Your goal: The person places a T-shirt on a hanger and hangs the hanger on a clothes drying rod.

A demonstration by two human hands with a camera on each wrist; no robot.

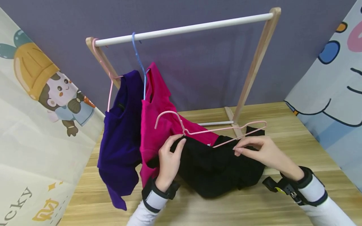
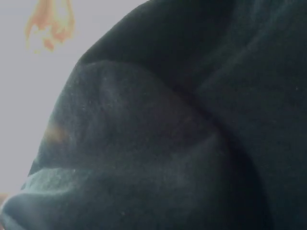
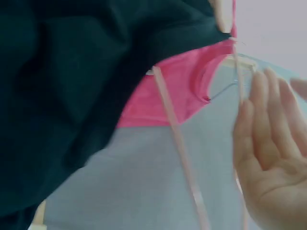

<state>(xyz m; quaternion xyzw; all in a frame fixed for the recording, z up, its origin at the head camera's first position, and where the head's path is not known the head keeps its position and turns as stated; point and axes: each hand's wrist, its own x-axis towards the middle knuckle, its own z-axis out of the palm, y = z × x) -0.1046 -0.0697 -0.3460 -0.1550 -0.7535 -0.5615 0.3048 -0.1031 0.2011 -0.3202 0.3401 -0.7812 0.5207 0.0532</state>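
Observation:
A black cloth garment (image 1: 215,169) hangs bunched between the two hands above the table. My left hand (image 1: 171,157) pinches its upper edge between thumb and forefinger, just below the neck of a pink hanger (image 1: 220,129). Part of that hanger is hidden by the black cloth. At the hanger's right side is my right hand (image 1: 261,152), thumb and fingertips close together in front of the cloth. The right wrist view shows fingers (image 3: 268,120) stretched out beside a hanger bar, with no cloth visible between them. Dark cloth (image 2: 144,124) fills most of the left wrist view.
A small rack with a white rail (image 1: 186,29) and wooden posts stands behind. On its left side hang a purple garment (image 1: 121,135) on a pink hanger and a bright pink shirt (image 1: 155,125) on a blue hanger (image 1: 138,56). Below is a wood-grain tabletop (image 1: 297,138).

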